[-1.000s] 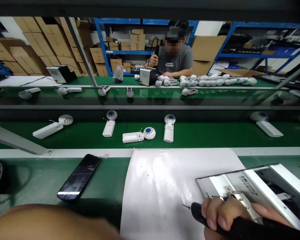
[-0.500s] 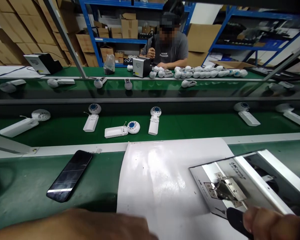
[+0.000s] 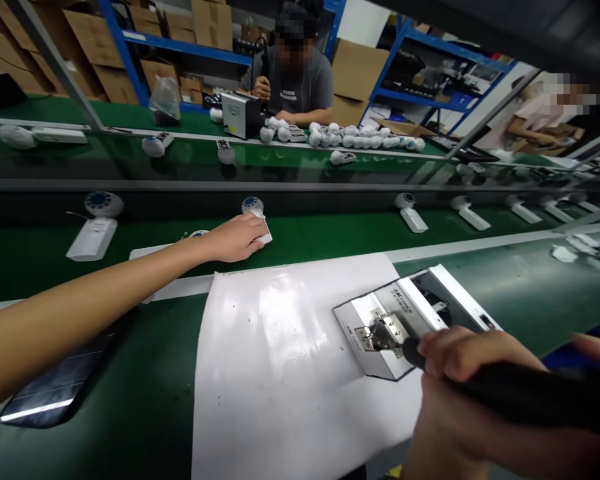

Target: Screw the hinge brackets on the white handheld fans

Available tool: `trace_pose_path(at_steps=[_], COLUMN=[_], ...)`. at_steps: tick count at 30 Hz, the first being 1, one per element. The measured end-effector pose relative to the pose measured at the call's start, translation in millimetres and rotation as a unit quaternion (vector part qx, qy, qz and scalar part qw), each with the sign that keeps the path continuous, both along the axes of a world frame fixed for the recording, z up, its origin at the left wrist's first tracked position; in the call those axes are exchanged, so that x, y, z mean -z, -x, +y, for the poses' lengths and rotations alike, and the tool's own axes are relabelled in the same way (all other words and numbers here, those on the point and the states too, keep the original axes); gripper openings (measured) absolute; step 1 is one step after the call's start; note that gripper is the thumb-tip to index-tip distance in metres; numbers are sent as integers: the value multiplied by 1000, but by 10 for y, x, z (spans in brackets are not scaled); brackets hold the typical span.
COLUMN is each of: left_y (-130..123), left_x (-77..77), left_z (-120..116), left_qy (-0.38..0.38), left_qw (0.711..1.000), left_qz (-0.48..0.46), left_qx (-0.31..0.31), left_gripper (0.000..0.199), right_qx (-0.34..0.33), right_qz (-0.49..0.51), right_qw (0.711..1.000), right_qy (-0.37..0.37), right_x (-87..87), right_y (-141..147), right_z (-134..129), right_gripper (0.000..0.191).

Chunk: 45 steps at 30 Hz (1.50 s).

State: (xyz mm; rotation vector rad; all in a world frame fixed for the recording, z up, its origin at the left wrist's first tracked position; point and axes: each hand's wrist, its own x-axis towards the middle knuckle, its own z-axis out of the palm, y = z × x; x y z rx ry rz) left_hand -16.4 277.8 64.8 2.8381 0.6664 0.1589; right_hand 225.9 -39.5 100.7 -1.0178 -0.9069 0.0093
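The right hand [image 3: 473,363] is gripping a black screwdriver [image 3: 525,393] with closed fingers, and its tip is close to a metal hinge [image 3: 386,331] on a silver case [image 3: 395,320]. The case is sitting on the edge of a white sheet [image 3: 280,373], and its inside is too dark to see. The left hand [image 3: 233,239] is reaching across a phone [image 3: 55,387] to a white gadget [image 3: 264,233] on a green belt [image 3: 330,233] — touching it, but is it gripping? I can't tell.

Bright, even indoor light is filling the frame, glare is streaking the white sheet [image 3: 265,353] and the metal fixture [image 3: 400,313], and wide-angle distortion is bowing the green conveyor belt [image 3: 505,293] toward the edges.
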Motion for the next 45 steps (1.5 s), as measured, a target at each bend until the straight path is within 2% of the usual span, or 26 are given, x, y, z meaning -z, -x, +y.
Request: trace_pose_path(at_steps=[2,4,6,8,9,11,14,16,19,24,29,33,38,40,43,45], left_y=[23,58,99,128,134,122,75,54,51,53,51,75,93,93,91,90], left_x=[3,45,143,283,360,503,637,666,662,666,651,603,593,601,610,608], left_z=[-414,-1023,-1696,-2275,-2489,-2744,-2790,-2730,-2674,-2698,-2672,-2659,-2688,-2691,-2691,-2692], left_qy=[7,18,13,-2,0,12,24,28,39,42,60,67,71,65,55,48], left_qw=[998,995,991,981,976,968,958,952,948,945,945,946,948,949,950,952], left_qz=[-48,-95,-108,-130,-138,-154,-179,-186,-187,-205,-207,-210,-211,-208,-200,-195], left_qx=[-26,-12,76,143,169,200,223,241,256,251,248,238,225,226,231,231], left_gripper=[35,26,16,5,4,10,13,14,13,13,13,12,16,15,15,17], right_qx=[25,11,-2,19,21,-29,-174,-228,-257,-267,-326,-378,-374,-369,-351,-270], right_qz=[-69,-92,-78,-51,-32,4,32,40,53,44,63,84,78,75,64,40], right_qw=[997,995,996,998,998,998,981,967,958,956,942,916,918,920,931,961], right_qy=[7,29,44,45,47,57,84,105,117,108,54,102,109,105,75,47], right_x=[-3,27,52,54,49,39,46,67,117,220,340,468,649,663,508,310], right_y=[5,-25,-31,7,40,118,253,363,555,760,841,894,940,939,828,660], right_z=[205,344,391,358,320,224,101,77,126,264,399,436,412,409,334,236], right_gripper=[63,61,59,58,57,58,58,53,47,53,44,34,36,39,57,65])
